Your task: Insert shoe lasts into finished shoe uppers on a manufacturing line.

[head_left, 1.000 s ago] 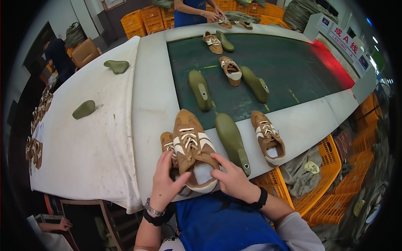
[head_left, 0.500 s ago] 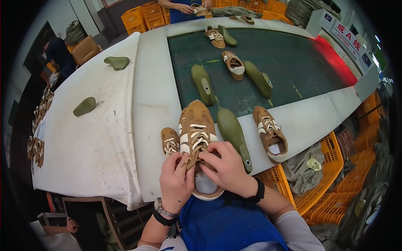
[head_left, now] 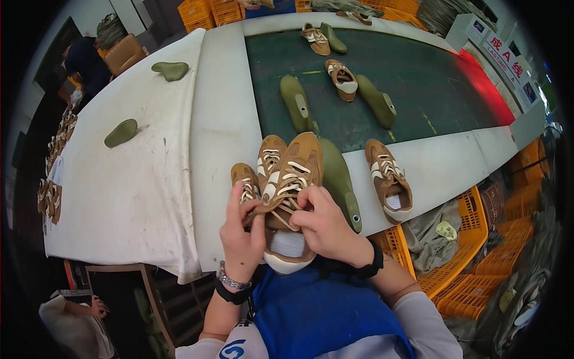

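Note:
A brown suede sneaker (head_left: 306,157) with white stripes and white laces lies in front of me, heel toward my body, its pale insole showing. My left hand (head_left: 241,236) pinches a shoelace at the left of the opening. On the other side my right hand (head_left: 326,224) has its fingers closed on the lace near the top eyelets. Lace strands (head_left: 280,210) stretch between both hands. Two similar sneakers, one behind (head_left: 272,149) and a partly hidden one (head_left: 243,175), sit just left of it. A green shoe last (head_left: 339,179) lies at its right, beyond which stands another sneaker (head_left: 388,179).
The dark green belt (head_left: 412,78) carries green lasts (head_left: 294,105) and brown sneakers (head_left: 342,79). Two more lasts (head_left: 121,133) rest on the white cloth-covered table (head_left: 155,191) at left. Orange crates (head_left: 472,239) stand at right. A person's arm (head_left: 84,308) shows at lower left.
The sneaker has turned, its toe now pointing more to the right, uncovering another sneaker behind. My hands have moved apart, and the lace strands now span between them. The whole view has shifted slightly.

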Demonstrator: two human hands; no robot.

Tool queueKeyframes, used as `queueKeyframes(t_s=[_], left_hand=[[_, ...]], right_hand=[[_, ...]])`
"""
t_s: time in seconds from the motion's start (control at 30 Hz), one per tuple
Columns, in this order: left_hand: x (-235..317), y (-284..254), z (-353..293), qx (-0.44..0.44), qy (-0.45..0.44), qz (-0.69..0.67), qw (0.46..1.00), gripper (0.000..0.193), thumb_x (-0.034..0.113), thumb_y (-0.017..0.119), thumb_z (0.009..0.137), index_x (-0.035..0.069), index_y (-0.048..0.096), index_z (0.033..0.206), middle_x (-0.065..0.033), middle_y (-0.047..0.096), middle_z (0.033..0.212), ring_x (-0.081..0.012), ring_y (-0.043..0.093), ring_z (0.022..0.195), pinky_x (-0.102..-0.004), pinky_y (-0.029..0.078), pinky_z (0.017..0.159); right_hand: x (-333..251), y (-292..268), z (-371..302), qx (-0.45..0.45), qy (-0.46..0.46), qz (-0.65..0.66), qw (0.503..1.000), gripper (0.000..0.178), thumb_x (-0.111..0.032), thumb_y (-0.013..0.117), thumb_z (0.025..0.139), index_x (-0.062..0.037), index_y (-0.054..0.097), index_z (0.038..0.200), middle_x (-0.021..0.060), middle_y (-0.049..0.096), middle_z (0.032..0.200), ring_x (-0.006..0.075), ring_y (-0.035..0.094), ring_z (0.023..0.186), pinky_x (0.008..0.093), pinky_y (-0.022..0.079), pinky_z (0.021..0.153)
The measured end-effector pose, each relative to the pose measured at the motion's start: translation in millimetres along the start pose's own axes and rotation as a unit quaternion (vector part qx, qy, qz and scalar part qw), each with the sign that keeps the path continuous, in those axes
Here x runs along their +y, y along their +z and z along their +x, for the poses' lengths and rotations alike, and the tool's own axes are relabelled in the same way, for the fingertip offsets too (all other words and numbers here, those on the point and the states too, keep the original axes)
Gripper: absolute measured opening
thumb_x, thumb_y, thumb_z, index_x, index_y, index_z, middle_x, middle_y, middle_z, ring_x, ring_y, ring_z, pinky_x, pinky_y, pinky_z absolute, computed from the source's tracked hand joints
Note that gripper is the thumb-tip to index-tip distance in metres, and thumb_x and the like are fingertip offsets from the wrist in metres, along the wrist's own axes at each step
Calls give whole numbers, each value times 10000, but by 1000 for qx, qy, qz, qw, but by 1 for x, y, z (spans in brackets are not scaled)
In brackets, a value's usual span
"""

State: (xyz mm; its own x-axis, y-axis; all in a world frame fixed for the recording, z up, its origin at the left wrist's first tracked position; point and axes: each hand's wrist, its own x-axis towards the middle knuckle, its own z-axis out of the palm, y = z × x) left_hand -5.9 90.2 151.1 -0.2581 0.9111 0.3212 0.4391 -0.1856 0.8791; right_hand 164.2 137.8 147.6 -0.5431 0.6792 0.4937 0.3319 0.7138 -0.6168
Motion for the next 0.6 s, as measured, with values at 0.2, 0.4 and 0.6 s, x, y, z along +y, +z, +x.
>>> queueKeyframes(t_s=[0.2, 0.4, 0.6], left_hand=[[0, -15, 4, -26, 122, 156, 980, 396, -75, 482, 872, 35, 519, 1250, -150, 618, 946, -256, 627, 815, -308, 503, 714], [15, -14, -3, -95, 143, 250, 953, 495, -89, 548, 688, 127, 626, 1127, -163, 530, 984, -334, 553, 892, -389, 487, 760], [9, -21, -3, -127, 193, 218, 948, 277, -63, 542, 673, 65, 630, 902, -170, 543, 953, -336, 560, 857, -395, 478, 722]], right_hand=[[-11, 1, 5, 63, 63, -13, 996, 333, -10, 611, 789, -91, 597, 1112, 117, 527, 932, 290, 570, 819, 362, 491, 695], [-15, 7, 3, 130, 17, 10, 991, 350, 43, 623, 754, -40, 592, 1092, 143, 572, 931, 308, 593, 816, 360, 499, 687], [-5, 7, -5, 185, 61, 70, 978, 386, 108, 610, 725, -32, 580, 1084, 138, 492, 1096, 215, 605, 871, 280, 508, 665]])
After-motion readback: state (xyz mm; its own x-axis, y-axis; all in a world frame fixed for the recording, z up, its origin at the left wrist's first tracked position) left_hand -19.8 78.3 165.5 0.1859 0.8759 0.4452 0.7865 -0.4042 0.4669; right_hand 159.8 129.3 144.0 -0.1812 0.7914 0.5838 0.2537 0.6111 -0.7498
